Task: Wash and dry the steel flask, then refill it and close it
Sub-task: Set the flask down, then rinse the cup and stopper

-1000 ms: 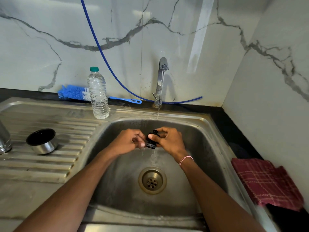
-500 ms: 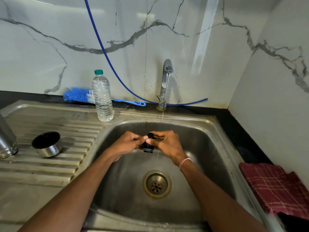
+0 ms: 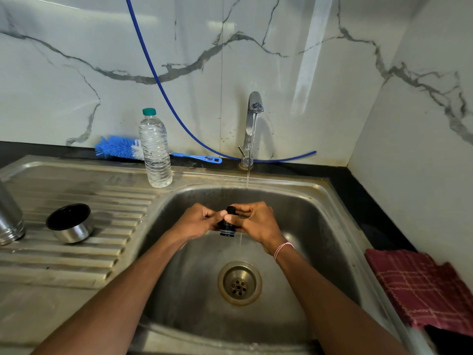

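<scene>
Both hands are meeting over the middle of the sink basin, the left hand and the right hand each pinching a small black flask stopper between curled fingers and thumb. That stopper is sitting tilted, its ringed end pointing down toward the drain, and the two sets of fingertips are touching it from either side. A thin stream of water is falling from the tap at the back rim of the sink, passing just beside the right hand's fingers and continuing down to the basin floor. A pink and white thread band is circling the right wrist.

On the ribbed draining board, at its far left edge, the steel flask is standing and only partly showing, cut off by the frame. Just beside it, nearer the basin, a steel cup lid is resting mouth up with a dark inside. At the back edge of the draining board, close to the basin's rear left corner, a clear plastic water bottle with a green cap is standing upright. Behind it a blue bottle brush is lying along the dark counter strip against the wall. A blue hose is hanging down the marble wall and running behind the tap. Along the right edge of the sink, a red checked cloth is lying on the counter.
</scene>
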